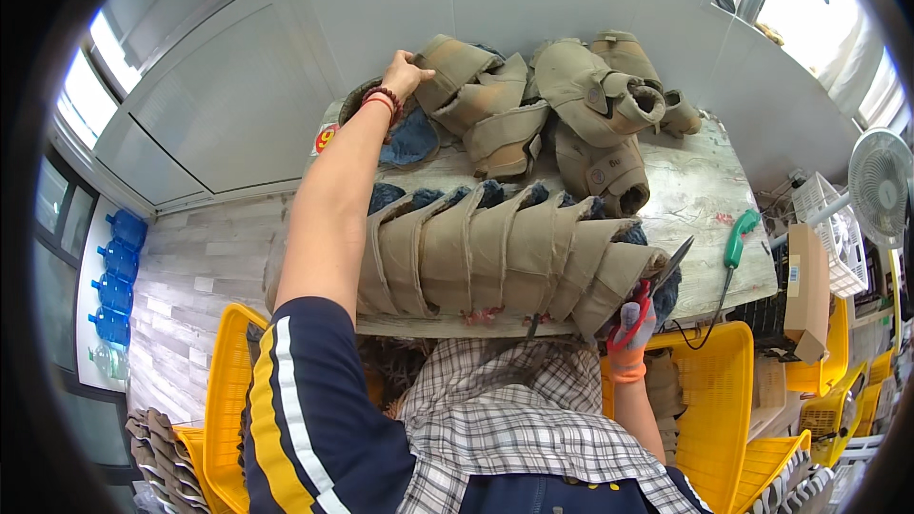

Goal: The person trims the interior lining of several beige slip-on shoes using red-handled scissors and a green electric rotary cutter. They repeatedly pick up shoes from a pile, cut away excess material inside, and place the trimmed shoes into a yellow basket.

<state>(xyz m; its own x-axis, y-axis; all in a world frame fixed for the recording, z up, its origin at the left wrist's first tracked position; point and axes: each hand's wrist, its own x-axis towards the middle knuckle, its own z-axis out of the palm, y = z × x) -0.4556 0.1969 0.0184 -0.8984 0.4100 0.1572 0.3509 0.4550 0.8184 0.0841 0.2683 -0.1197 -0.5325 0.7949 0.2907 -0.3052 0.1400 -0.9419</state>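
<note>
I've a tan boot upper (459,70) on the table's (687,176) far side, left hand (407,76) at its left edge; pinching or just touching, I can't tell. Gloved right hand (629,335), near right, is wrapped round scissors (674,263). I'd judge that upper light, pliable, grippy; best taken by its open rim.

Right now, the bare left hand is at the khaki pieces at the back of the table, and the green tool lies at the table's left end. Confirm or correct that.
Wrong end: in the head view the green tool lies at the table's right end. The bare left hand is indeed at the khaki pieces.
</note>
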